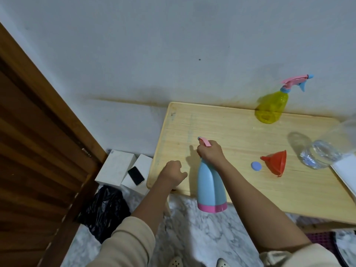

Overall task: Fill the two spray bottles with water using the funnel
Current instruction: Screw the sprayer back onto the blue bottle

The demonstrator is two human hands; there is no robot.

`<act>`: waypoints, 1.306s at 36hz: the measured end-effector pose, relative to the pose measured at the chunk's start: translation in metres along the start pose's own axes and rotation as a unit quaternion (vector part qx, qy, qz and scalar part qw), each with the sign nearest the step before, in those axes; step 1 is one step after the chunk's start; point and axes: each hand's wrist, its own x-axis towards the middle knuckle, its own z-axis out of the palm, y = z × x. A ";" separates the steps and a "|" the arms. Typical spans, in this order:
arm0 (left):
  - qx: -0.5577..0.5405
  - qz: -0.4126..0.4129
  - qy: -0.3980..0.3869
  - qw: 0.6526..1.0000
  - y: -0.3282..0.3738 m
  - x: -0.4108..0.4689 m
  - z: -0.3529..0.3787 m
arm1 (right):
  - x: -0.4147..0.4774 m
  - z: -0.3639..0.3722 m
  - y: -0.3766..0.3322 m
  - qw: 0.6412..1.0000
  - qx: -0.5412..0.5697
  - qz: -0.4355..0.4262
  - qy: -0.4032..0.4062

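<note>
The blue spray bottle [211, 187] with a pink band round its base is at the near edge of the wooden table [221, 122], toward the table's left end. Its base shows over the table's front edge, and I cannot tell whether it rests on the table or is lifted. The right hand [211, 151] grips its neck, fingers curled round just under the pink trigger head, which sticks out above the knuckles. The left hand [173, 172] is over the table's near-left corner, just beside the bottle and not touching it. Its fingers are loosely curled and hold nothing.

The red funnel [275, 162] lies on its side on the middle of the table, wide mouth to the right. A small round blue cap [256, 166] lies flat on the table just left of its spout. A clear plastic water bottle [321, 153] is at the table's right end, and a white sheet [344, 170] lies at the table's right edge. The yellow spray bottle [271, 106] stands at the table's far edge against the wall [173, 45], with its pink and blue trigger head on.

On the floor left of the table are two white boxes [115, 166] with a black phone [136, 175] on them, and a black plastic bag [104, 209] nearer. Further left of the table is a brown wooden door [28, 141].
</note>
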 end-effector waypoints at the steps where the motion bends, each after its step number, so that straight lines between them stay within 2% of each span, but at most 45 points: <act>1: 0.000 -0.003 0.000 1.000 -0.001 0.000 -0.001 | 0.000 0.001 0.001 1.000 0.003 -0.001 0.003; 7: -0.007 -0.005 0.003 1.000 -0.009 -0.001 -0.002 | 0.000 0.003 0.004 0.997 0.070 0.022 0.011; 15: -0.018 0.003 0.011 1.000 -0.011 0.000 -0.006 | 0.004 0.006 0.011 0.999 0.025 0.021 0.012; 20: -0.018 -0.002 0.007 1.000 -0.014 0.002 -0.009 | 0.007 0.006 0.012 0.999 0.041 0.031 0.011; 26: -0.011 -0.003 -0.009 1.000 -0.014 0.000 -0.013 | 0.001 0.008 0.008 0.999 0.035 0.007 0.003; 29: -0.046 0.005 -0.013 0.999 -0.007 -0.002 -0.017 | -0.002 0.007 0.002 0.998 0.023 -0.055 0.020; 31: -0.090 0.025 -0.035 0.995 0.002 -0.004 -0.021 | -0.002 0.004 -0.001 0.994 0.000 -0.101 0.044; 34: -0.145 0.090 -0.130 0.977 0.024 -0.011 -0.031 | 0.003 -0.007 -0.005 0.985 -0.009 -0.147 0.094; 36: -0.149 0.128 -0.183 0.963 0.040 -0.013 -0.037 | 0.005 -0.016 -0.013 0.977 -0.023 -0.172 0.121; 38: -0.148 0.145 -0.200 0.958 0.055 -0.011 -0.040 | 0.010 -0.026 -0.022 0.970 -0.031 -0.194 0.145; 40: -0.184 0.160 -0.169 0.955 0.070 -0.005 -0.037 | 0.013 -0.036 -0.034 0.960 -0.019 -0.216 0.178; 43: -0.250 0.169 -0.082 0.950 0.095 0.009 -0.026 | 0.026 -0.050 -0.047 0.942 -0.006 -0.240 0.237; 47: -0.231 0.130 0.022 0.964 0.132 0.039 -0.024 | 0.051 -0.067 -0.053 0.936 -0.006 -0.234 0.262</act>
